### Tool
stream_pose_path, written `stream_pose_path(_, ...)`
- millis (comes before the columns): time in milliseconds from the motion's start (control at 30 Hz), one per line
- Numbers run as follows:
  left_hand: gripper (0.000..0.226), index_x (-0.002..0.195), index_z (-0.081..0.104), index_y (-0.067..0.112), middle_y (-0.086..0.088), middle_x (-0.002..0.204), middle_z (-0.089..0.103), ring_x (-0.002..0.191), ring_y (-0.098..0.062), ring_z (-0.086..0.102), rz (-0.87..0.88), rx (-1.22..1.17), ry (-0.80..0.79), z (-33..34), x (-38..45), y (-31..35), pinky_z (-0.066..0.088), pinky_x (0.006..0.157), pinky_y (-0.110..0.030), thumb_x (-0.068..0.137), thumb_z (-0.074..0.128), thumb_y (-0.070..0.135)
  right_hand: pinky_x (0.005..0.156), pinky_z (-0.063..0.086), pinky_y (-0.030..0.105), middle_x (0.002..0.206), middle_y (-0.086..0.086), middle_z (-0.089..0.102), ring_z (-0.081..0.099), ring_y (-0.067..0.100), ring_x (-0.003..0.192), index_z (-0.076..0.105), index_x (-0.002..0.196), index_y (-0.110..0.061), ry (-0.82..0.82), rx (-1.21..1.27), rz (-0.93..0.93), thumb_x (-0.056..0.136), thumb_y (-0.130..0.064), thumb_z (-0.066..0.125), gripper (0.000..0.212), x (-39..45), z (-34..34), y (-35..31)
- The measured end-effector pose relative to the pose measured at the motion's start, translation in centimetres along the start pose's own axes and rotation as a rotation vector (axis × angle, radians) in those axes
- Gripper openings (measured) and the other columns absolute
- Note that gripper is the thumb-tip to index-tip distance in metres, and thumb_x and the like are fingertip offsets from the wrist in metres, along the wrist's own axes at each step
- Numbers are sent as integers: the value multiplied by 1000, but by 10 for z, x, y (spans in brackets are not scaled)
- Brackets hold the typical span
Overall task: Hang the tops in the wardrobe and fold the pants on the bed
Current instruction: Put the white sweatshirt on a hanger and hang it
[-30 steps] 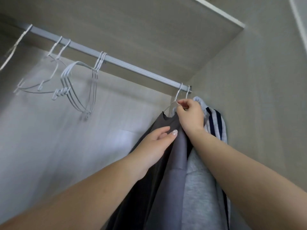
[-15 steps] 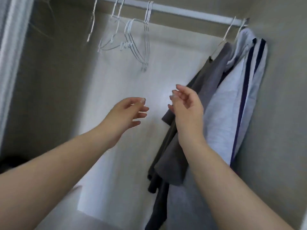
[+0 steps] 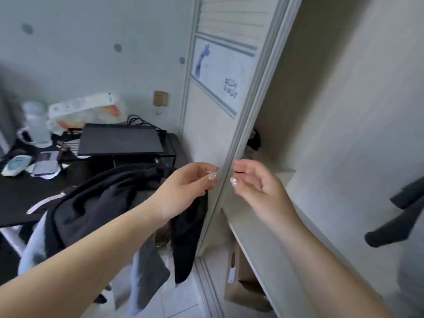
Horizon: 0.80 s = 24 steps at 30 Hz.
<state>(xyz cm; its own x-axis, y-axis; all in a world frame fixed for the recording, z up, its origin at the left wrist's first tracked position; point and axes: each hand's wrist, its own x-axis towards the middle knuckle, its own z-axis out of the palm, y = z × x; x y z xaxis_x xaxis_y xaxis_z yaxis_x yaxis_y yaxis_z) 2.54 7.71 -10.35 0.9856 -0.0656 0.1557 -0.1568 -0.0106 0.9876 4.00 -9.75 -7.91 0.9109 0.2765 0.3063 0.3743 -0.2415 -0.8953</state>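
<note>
My left hand [image 3: 185,189] and right hand [image 3: 254,182] hover loosely curled and empty either side of the wardrobe door [image 3: 229,125]. A pile of dark clothes [image 3: 96,203] (tops or pants, I cannot tell) lies below my left arm.

Single head-worn wide-angle view — forward and down, close over both forearms, toward the wardrobe door [image 3: 220,125] edge.

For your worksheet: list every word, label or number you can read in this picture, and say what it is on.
None can be read.
Dark print on the white wardrobe door panel: too blurred.
White tag on the brown cardboard box: too small.
White packet on the black desk: blurred.
</note>
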Motion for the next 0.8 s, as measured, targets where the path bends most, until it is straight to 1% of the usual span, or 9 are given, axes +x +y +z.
stream_pose_path(67,18,109,62,22,-1,104,71,93,-10,66,-57,20,115,-33,-43,-15,52,84,-23,93,56,25,87,47,19,111,-11,65,60,-4,103,60,103,-35,-148,25,22,88,-13,64,28,-12,46,5)
stream_pose_path(200,16,108,64,26,7,97,72,91,-9,66,-129,-6,429,-109,-139,-44,52,85,-23,93,55,27,86,48,19,109,-23,65,59,-6,104,62,107,-36,-409,67,-5,88,-20,64,25,-34,153,-12)
stream_pose_path(267,15,106,64,25,10,93,73,88,-8,66,-156,-45,603,-143,-192,-52,51,80,-22,95,54,24,89,49,22,108,-17,66,60,-4,103,63,108,-32,-538,102,-34,88,-20,64,23,-48,206,-30)
stream_pose_path(367,15,104,66,22,7,89,73,81,-8,64,-159,-84,826,-182,-278,-55,50,79,-28,92,57,25,92,50,26,107,-9,67,62,-1,100,63,106,-28,-709,164,-68,88,-17,65,21,-81,282,-58)
stream_pose_path(500,16,103,66,21,5,90,73,81,-10,64,-170,-120,1093,-220,-416,-51,50,79,-27,89,58,26,92,48,25,106,-8,67,62,2,101,62,104,-29,-959,229,-124,88,-16,66,21,-153,383,-103)
stream_pose_path(567,23,104,66,19,4,91,72,81,-11,64,-182,-129,1172,-230,-469,-47,50,77,-26,85,60,31,90,48,22,105,-11,67,62,1,101,62,103,-32,-1035,243,-165,87,-20,67,20,-186,417,-118)
stream_pose_path(633,26,105,66,21,3,93,73,82,-11,65,-201,-106,1271,-241,-547,-42,52,73,-24,85,59,35,88,48,18,106,-16,66,61,0,102,62,103,-36,-1146,264,-192,85,-32,67,19,-240,464,-142)
stream_pose_path(700,33,106,67,23,3,95,73,84,-13,66,-216,-93,1345,-247,-613,-38,54,76,-29,80,61,43,85,48,15,106,-20,66,61,-1,103,63,101,-42,-1251,287,-201,79,-42,66,22,-290,500,-162)
stream_pose_path(800,39,106,66,22,5,92,73,83,-11,67,-232,-87,1462,-244,-695,-32,53,73,-25,74,62,46,81,49,16,104,-20,66,62,0,102,63,99,-47,-1391,311,-182,81,-40,68,20,-355,547,-185)
